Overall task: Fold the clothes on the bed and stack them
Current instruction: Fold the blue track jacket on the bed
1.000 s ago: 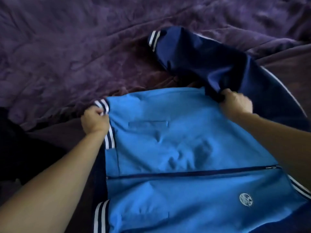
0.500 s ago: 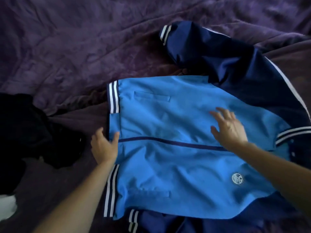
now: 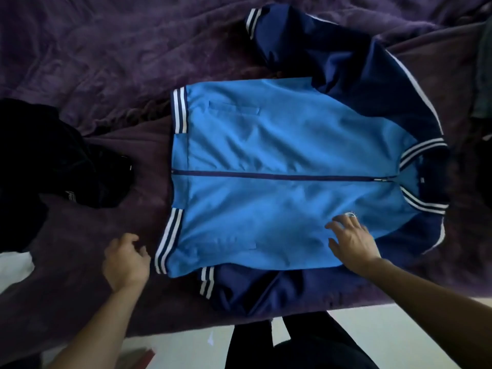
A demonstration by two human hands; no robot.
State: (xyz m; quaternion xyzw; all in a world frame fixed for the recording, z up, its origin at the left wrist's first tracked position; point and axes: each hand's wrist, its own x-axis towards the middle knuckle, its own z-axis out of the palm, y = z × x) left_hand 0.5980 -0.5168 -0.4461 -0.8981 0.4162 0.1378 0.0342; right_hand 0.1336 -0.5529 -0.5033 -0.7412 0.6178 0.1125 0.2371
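Jacket (image 3: pixel 279 166) now spread flat on bed (image 3: pixel 106 62), front up. Left hand (image 3: pixel 126 259) released, empty beside hem; right hand (image 3: pixel 351 241) flat on chest. Sleeves (image 3: pixel 346 62) unfolded; folding judged next.

Pretty clearly a bedroom at home: a bed (image 3: pixel 106 62) under a rumpled purple blanket, clothes spread on it, pale floor (image 3: pixel 399 328) showing at 6 o'clock.

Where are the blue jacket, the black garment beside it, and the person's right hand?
blue jacket (image 3: pixel 266 145): head view, on its light blue front panel.
black garment (image 3: pixel 61 161): head view, on the middle of the crumpled heap.
right hand (image 3: pixel 354 242): head view, on the back of the hand.
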